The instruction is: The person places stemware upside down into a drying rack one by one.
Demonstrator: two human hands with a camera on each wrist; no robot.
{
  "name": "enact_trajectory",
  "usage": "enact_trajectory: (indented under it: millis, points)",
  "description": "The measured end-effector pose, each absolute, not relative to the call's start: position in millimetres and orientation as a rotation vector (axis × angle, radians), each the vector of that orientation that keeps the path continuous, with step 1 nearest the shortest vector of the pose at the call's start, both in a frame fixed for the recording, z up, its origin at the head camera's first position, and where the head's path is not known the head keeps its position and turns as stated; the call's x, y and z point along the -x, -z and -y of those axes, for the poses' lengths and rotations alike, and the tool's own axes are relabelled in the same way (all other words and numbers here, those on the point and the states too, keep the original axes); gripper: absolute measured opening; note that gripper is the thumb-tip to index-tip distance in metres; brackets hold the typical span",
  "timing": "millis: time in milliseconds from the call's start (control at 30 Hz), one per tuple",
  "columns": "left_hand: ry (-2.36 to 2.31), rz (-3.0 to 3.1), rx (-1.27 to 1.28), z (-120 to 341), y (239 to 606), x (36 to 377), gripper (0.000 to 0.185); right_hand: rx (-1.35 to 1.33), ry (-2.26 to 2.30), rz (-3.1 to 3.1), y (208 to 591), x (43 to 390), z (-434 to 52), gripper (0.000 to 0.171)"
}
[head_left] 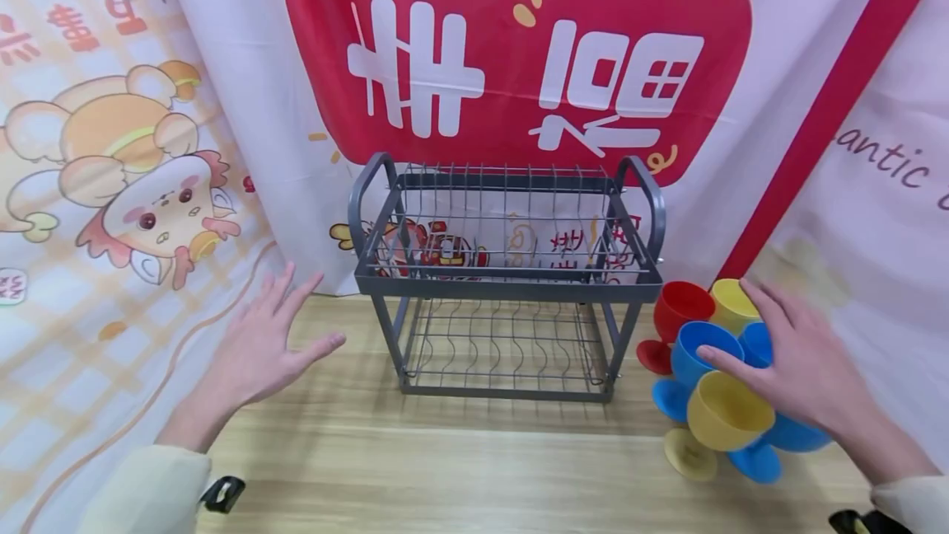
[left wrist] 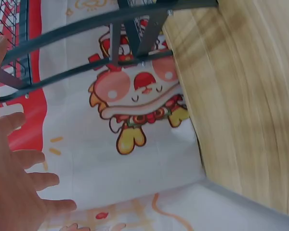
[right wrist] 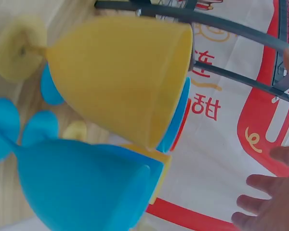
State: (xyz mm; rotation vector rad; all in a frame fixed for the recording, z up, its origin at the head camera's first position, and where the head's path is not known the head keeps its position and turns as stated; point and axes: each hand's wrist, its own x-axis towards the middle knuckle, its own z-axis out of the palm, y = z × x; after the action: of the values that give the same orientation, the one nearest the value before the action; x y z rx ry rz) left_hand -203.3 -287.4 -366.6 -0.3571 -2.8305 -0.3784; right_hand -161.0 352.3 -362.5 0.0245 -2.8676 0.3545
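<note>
Both spread, the left hand is hovering left of the two-tier dish rack, the right hand near goblets standing right; only the head view is showing the red goblet down to its foot.

A wooden surface with pale, streaky grain carried everything. Near its back edge, roughly midway between the left and right edges, stood a dark grey two-tier rack, its front feet toward the middle. By the right edge, goblets stood upright in a close cluster: a red goblet and a yellow goblet nearest the back right corner, then blue goblets, with another yellow goblet farther forward.
</note>
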Motion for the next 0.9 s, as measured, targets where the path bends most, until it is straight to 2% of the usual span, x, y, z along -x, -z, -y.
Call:
enact_trajectory:
  millis: [433,667,900]
  points:
    - [0.533,2.771,0.543,222,407,175,0.09,0.328,-0.794,2.606,396,107,-327,0.104]
    - [0.677,2.736,0.385,189,415,168,0.085,0.679,-1.076,2.508,413,95,-318,0.103]
    - [0.693,2.727,0.384,175,419,158,0.086,0.785,-1.148,2.448,429,87,-312,0.101]
